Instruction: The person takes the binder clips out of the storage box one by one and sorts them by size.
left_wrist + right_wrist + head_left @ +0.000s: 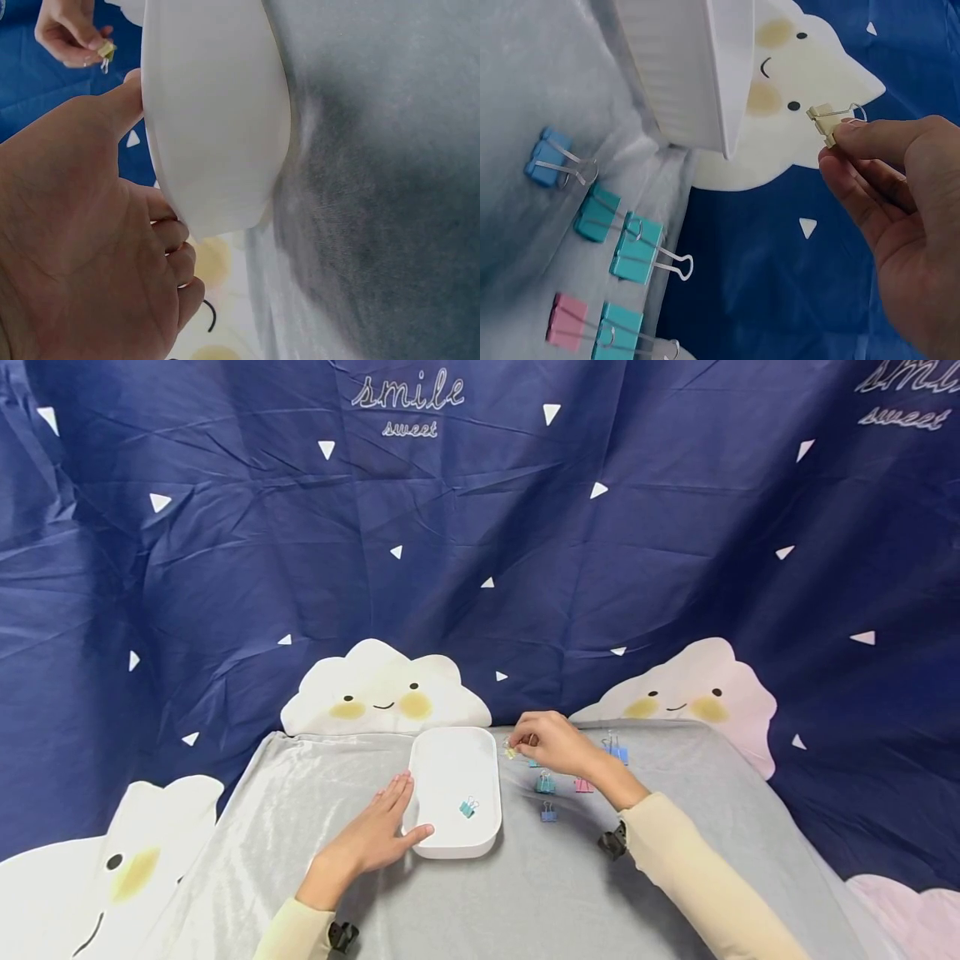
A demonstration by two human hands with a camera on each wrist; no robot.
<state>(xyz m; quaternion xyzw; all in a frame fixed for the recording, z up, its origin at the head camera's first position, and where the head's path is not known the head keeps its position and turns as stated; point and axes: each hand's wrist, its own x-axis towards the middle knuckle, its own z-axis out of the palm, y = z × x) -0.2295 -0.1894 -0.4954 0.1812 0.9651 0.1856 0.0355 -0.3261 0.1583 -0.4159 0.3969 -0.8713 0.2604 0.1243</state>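
My right hand (552, 745) pinches a small yellow binder clip (825, 122) between thumb and fingers, held up just beyond the right rim of a white plastic box (454, 851). My left hand (378, 833) rests against the left side of that box, fingers extended along its rim and thumb (129, 101) touching the edge. Inside the box lies one teal binder clip (468, 808). On the cloth below my right hand are another teal clip (545, 783), a pink clip (583, 786) and a blue clip (548, 815).
A larger blue clip (617, 753) lies right of my right hand, partly behind its wrist. A light grey cloth (600, 893) covers the table. Behind it hangs a dark blue curtain (450, 527) with printed clouds and white triangles.
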